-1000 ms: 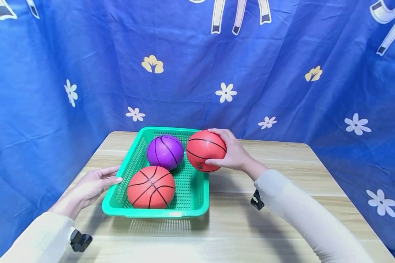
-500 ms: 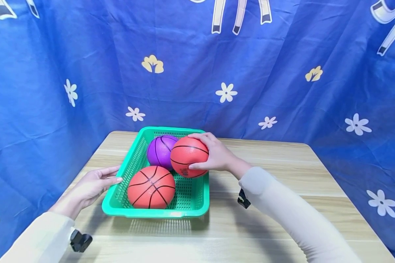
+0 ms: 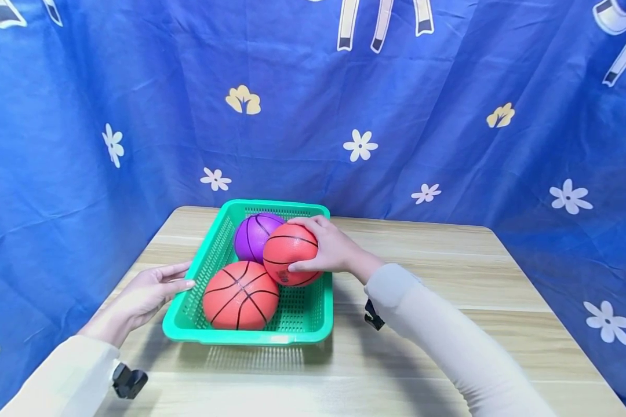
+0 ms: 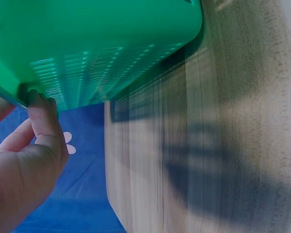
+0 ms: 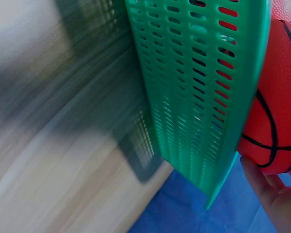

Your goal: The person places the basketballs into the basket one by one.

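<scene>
My left hand (image 3: 145, 296) pinches the left rim of a green plastic basket (image 3: 229, 337), thumb on top; in the left wrist view its fingertips (image 4: 41, 111) meet the rim. My right hand (image 3: 334, 246) grips a small red basketball (image 3: 288, 249) from its right side, within the basket's outline. Through the basket's side holes in the right wrist view, red shows beside that basketball (image 5: 281, 107). A purple basketball (image 3: 251, 234), partly covered by the held one, lies at the basket's back. A larger orange-red basketball (image 3: 240, 298) sits at the front left.
The basket stands on a light wooden table (image 3: 448, 289), left of its middle. A blue curtain (image 3: 302, 116) with flowers and animal legs hangs behind and beside the table. Dark wrist cameras (image 3: 129, 382) are worn at both cuffs.
The right hand has carried the red basketball leftward and a little down, from over the basket's right rim to beside the purple and orange-red basketballs. The left hand keeps its place on the rim.
</scene>
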A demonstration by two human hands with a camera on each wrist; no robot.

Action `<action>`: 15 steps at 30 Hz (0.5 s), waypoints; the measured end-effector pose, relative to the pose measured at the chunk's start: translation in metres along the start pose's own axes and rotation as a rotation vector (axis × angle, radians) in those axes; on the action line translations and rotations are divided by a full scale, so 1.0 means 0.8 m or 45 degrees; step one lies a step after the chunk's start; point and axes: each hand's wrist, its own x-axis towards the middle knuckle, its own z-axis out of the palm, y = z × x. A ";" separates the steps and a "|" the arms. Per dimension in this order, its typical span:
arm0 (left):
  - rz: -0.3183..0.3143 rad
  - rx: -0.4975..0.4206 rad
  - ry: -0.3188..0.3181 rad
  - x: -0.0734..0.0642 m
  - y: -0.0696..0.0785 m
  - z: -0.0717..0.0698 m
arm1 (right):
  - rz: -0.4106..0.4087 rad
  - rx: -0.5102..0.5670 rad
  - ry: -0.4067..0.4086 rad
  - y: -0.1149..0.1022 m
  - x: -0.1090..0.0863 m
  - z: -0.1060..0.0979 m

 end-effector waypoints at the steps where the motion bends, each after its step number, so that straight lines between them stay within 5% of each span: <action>1: 0.001 -0.001 0.001 0.000 0.000 0.000 | 0.005 0.004 0.006 0.001 0.001 0.001; 15: -0.005 -0.012 0.000 0.000 0.001 0.000 | -0.033 0.111 0.144 0.007 0.005 0.026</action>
